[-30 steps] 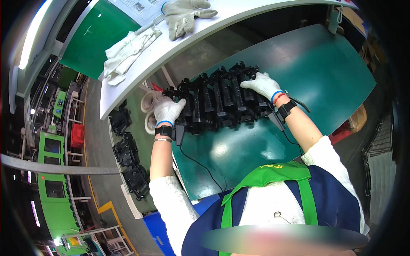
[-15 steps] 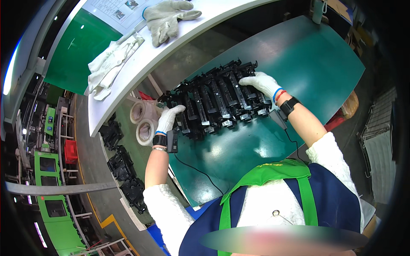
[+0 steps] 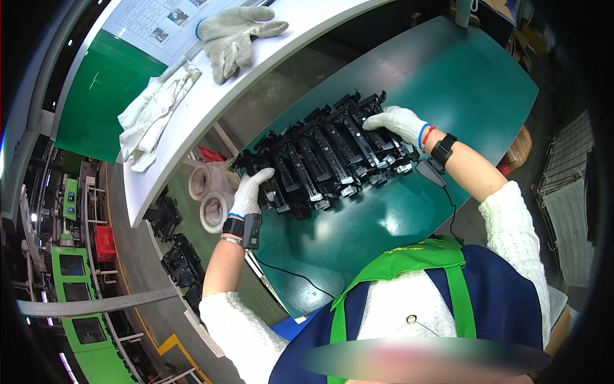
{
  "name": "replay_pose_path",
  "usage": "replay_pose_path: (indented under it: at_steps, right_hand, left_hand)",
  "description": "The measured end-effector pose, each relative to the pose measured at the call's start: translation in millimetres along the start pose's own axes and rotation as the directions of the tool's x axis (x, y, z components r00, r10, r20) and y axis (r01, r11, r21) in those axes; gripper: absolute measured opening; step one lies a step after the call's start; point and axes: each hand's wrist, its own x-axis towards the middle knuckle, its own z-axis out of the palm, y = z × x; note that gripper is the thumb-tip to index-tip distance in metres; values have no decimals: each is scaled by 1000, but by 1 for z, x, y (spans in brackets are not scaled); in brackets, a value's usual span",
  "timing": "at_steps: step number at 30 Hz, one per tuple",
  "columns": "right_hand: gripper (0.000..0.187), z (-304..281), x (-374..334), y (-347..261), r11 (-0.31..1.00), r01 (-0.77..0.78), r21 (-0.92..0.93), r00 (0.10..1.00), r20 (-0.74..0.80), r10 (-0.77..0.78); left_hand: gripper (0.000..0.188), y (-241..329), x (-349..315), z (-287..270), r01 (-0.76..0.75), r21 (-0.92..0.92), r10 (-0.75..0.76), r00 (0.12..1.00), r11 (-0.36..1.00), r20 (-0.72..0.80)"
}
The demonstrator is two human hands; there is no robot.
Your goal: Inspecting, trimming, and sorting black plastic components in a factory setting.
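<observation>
A row of several black plastic frame parts [image 3: 320, 161], long and narrow with small light-coloured pieces at their near ends, stands packed side by side over the green table top [image 3: 460, 83]. At the row's left end my left hand [image 3: 251, 192], in a white knit glove, grips the outermost part with the thumb over its top. My right hand [image 3: 398, 123], gloved alike, is closed round the far right end. The fingertips of both hands are hidden behind the parts. The row is held between the two hands; whether it rests on the table I cannot tell.
A white shelf [image 3: 246, 83] curves across the upper left, bearing a grey glove [image 3: 235, 40] and white gloves [image 3: 157, 118]. Rolls of clear wrap [image 3: 214, 211] stand left of the table, near more black parts [image 3: 182, 262]. A cable [image 3: 288, 272] trails from my left wrist.
The view has shifted a little. Both hands keep their hold on the ends, and the row has moved slightly toward the right and nearer to me.
</observation>
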Motion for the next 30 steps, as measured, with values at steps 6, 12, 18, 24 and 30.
replay_pose_path:
  at_steps: [6,12,18,24,30]
  right_hand:
    - [30,10,-38,-36,964,-83,253,990,131,51]
    - [49,7,-14,-11,901,-152,406,959,280,36]
    - [34,12,-28,-25,921,-183,344,965,243,101]
    - [60,16,-5,5,944,-180,277,947,309,90]
    - [56,25,-5,2,963,-93,253,943,333,3]
  left_hand:
    - [27,-22,20,-5,213,-330,-139,962,920,235]
    - [27,1,1,14,221,-294,-140,952,930,273]
    - [31,-18,-2,2,161,-163,-128,972,973,196]
    - [32,-51,-47,-11,271,-267,-222,955,925,199]
    - [35,-47,-68,-18,273,-300,-239,960,914,146]
